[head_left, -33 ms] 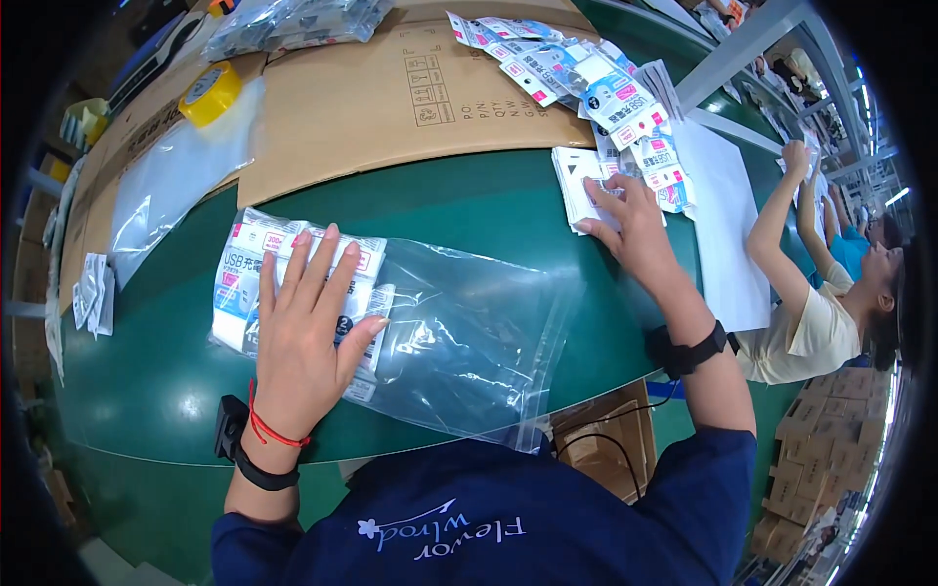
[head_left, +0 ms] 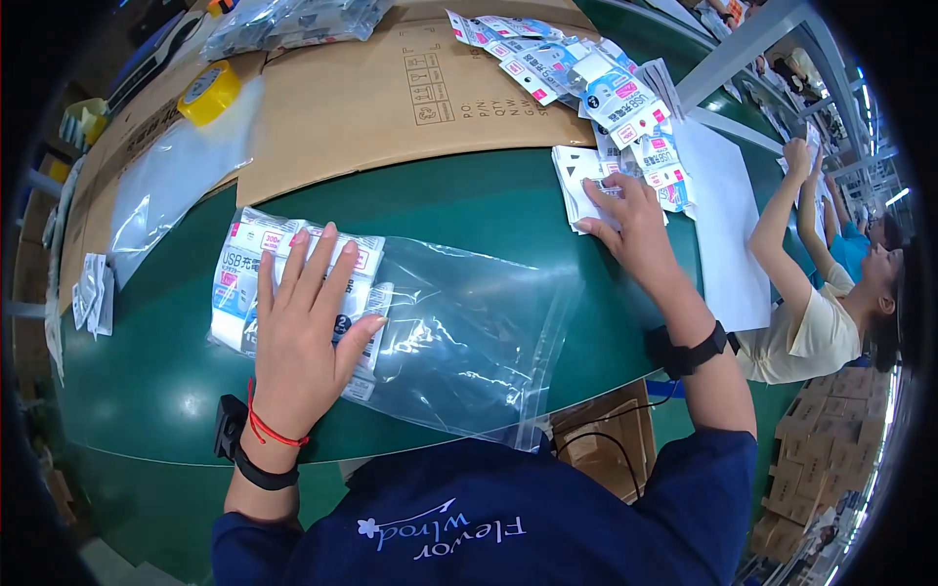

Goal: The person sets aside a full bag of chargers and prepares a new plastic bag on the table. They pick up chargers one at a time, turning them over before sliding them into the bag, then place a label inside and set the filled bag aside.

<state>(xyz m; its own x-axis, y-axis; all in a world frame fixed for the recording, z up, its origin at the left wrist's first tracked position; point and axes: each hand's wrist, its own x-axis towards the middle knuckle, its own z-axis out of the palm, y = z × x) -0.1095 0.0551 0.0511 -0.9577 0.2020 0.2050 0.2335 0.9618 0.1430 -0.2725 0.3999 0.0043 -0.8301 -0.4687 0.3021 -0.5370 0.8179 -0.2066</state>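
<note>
My left hand (head_left: 303,317) lies flat with its fingers spread. It presses on blue-and-white blister-card packs (head_left: 234,283) that show a USB charger print. These packs lie side by side inside a long clear plastic bag (head_left: 469,332), whose unfilled part stretches right toward the table's front edge. At the right, my right hand (head_left: 630,220) rests on a stack of white printed cards (head_left: 576,176). Its thumb and forefinger are apart on the top card, and the other fingers are bent. No card is lifted off the stack.
Beyond the stack, a heap of similar packs (head_left: 620,98) lies partly on a flat cardboard sheet (head_left: 342,107). Yellow tape (head_left: 208,93), clear bags (head_left: 186,186) and filled bags (head_left: 303,24) are at the far left. A white sheet (head_left: 728,225) and a co-worker (head_left: 821,313) are at the right.
</note>
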